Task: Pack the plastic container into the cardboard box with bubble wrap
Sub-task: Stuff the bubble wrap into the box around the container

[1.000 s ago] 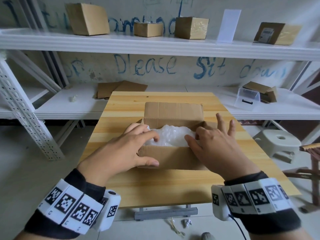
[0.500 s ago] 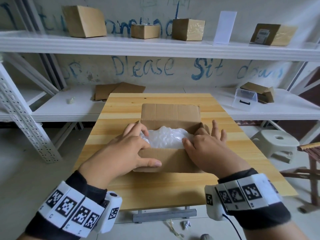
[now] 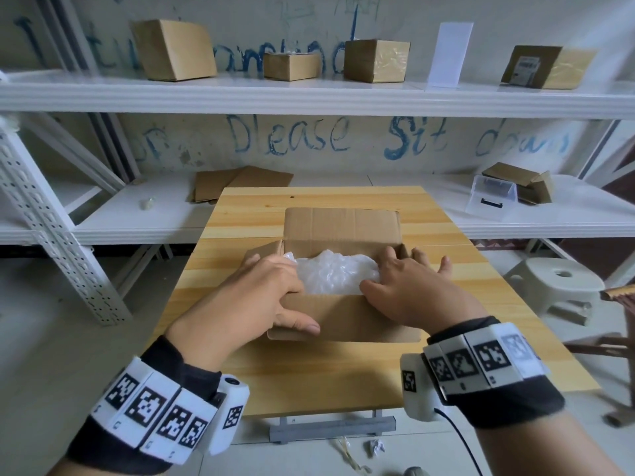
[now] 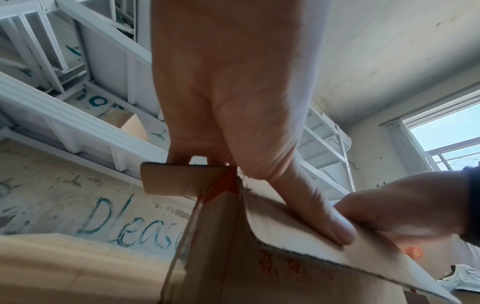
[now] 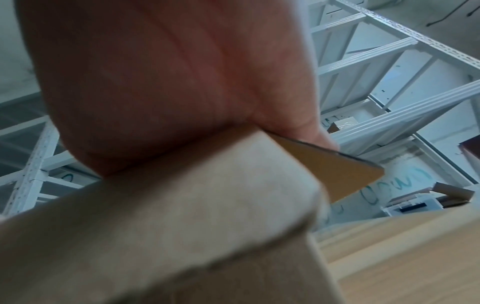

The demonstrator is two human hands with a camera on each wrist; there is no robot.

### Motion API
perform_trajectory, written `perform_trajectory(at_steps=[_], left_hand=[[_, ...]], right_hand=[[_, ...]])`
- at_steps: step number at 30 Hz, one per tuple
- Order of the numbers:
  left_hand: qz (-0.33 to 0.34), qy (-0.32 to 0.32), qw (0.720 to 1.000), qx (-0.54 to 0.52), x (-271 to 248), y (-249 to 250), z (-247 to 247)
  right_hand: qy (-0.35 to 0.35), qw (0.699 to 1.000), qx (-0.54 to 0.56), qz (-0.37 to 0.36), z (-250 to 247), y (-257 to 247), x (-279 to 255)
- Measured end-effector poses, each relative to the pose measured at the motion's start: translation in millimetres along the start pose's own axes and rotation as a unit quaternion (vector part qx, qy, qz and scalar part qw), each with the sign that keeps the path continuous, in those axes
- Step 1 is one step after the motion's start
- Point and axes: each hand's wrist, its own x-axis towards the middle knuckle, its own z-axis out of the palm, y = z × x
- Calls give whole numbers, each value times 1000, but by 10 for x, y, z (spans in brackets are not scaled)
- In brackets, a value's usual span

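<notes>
The open cardboard box (image 3: 343, 228) sits mid-table with crumpled bubble wrap (image 3: 336, 273) filling its inside; no plastic container shows in the box. My left hand (image 3: 285, 297) grips the box's near left corner. Its fingers curl over the left side flap (image 4: 182, 179) and its thumb lies along the near flap (image 4: 298, 257). My right hand (image 3: 405, 290) rests on the near right corner, fingers spread flat over the right flap (image 5: 337, 170) and thumb at the near flap's edge. The back flap stands upright.
The wooden table (image 3: 309, 372) ends just before my wrists. White shelving (image 3: 309, 97) behind it carries several cardboard boxes, flat cardboard sheets (image 3: 240, 182) and a clear plastic container (image 3: 491, 201). A white stool (image 3: 556, 283) stands on the floor to the right.
My right hand's fingers dropped from lifted to lying spread on the right flap. The left hand kept its hold on the near left corner, where the left side flap now shows more.
</notes>
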Motion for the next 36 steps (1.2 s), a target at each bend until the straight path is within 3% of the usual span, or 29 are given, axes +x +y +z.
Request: perform_trajectory(at_steps=[2, 10, 14, 20, 26, 30, 36], left_hand=[[-35, -2, 999, -34, -58, 76, -55], [-48, 6, 999, 12, -52, 176, -44], [-77, -10, 995, 60, -77, 204, -55], [-122, -26, 991, 49, -70, 236, -79], [-136, -28, 990, 33, -32, 194, -48], [-130, -27, 991, 35, -34, 156, -11], [-153, -62, 986, 27, -15, 220, -56]], right_hand=[[5, 1000, 1, -10, -17, 3, 33], [-73, 997, -37, 3, -117, -62, 132], [-67, 996, -58, 13, -95, -93, 123], [71, 995, -60, -23, -2, -120, 40], [210, 960, -57, -176, 42, -213, 60], [176, 958, -18, -225, 101, -305, 41], [122, 960, 98, -234, 108, -271, 24]])
